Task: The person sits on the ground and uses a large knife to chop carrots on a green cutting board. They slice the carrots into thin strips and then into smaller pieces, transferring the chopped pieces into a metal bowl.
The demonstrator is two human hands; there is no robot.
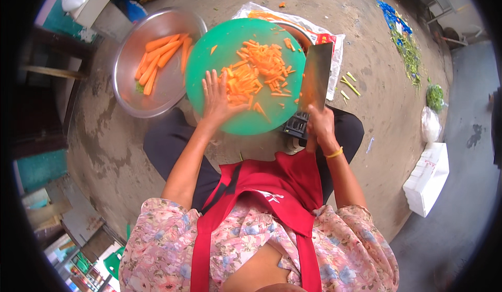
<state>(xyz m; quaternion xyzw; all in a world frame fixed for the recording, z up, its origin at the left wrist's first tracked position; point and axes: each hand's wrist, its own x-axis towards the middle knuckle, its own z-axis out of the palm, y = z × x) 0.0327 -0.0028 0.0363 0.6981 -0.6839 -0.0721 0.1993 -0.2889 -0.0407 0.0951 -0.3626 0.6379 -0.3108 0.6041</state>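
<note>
My right hand (322, 126) grips the handle of a wide-bladed cleaver (317, 70), its blade pointing away from me at the right edge of a round green cutting board (213, 113). Fingers spread, my left hand (217, 100) lies at the board's left side, against a heap of cut carrot strips (241, 84). A second heap of carrot strips (270, 62) sits just beyond it, with loose pieces scattered around. Left of the board, a wide metal basin (125, 84) holds several whole peeled carrots (159, 56). The board covers part of the basin's right side.
Behind the board, a mostly hidden bowl (300, 35) sits on a printed plastic sack (335, 52). Cut green stalks (350, 86) lie on the concrete floor. Farther right are a heap of green trimmings (408, 56), bagged greens (434, 97) and a white foam box (427, 178).
</note>
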